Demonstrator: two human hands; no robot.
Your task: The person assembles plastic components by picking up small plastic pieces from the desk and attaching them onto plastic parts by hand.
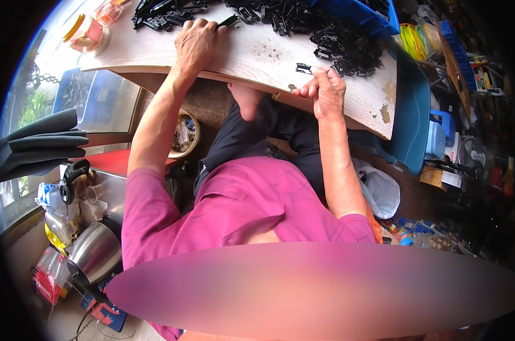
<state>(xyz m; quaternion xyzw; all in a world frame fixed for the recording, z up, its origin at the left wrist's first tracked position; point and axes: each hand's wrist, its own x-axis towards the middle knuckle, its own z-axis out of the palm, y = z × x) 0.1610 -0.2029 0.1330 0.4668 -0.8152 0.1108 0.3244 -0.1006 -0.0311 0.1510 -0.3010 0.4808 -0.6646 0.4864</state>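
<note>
one black plastic clip [304, 68], seen against the table [143, 46], at ten o'clock from the nearer right hand [328, 94], long axis nine-to-three; right hand curled, left hand [197, 45] bent, any pinch by either indeterminable.

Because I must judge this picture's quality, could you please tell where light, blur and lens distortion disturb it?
In the head view: the window at left is partly washed out by glare; the far right is dim; the fisheye bends the front edge of the table; a blurred oval covers much of the bottom; the left hand and right hand look fairly sharp.
</note>
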